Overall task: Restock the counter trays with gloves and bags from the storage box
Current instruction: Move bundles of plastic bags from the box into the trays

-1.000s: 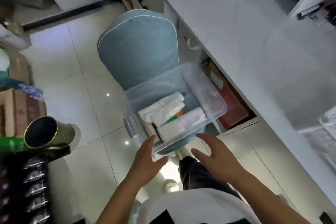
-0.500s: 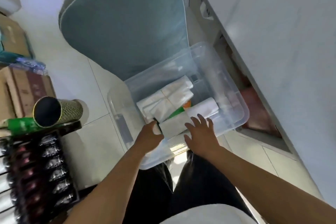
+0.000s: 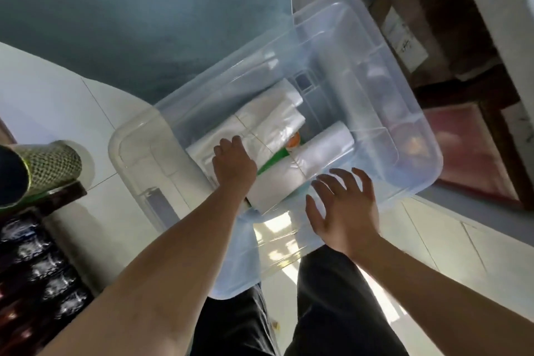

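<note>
A clear plastic storage box point(image 3: 416, 113) sits on a blue chair seat in front of me. Inside lie a tied bundle of white plastic bags point(image 3: 268, 121), a white roll of bags point(image 3: 318, 153) and a green bottle with an orange cap point(image 3: 293, 143). My left hand point(image 3: 234, 165) reaches into the box, its fingers curled down over the near end of the bag bundle with the tips hidden. Fingers spread, my right hand point(image 3: 344, 211) hovers over the box's near wall, just in front of the roll, holding nothing.
The blue chair cushion point(image 3: 138, 23) fills the upper left. A mesh cup point(image 3: 49, 165) and a dark rack of bottles point(image 3: 34, 269) stand at the left. Cardboard boxes point(image 3: 427, 17) and a red box point(image 3: 474, 153) sit under the counter at right. White tile floor lies below.
I have leaned in closer to the box. My left hand has gone deeper, onto the bag bundle. My right hand has come off the roll and spread its fingers near the box's front wall.
</note>
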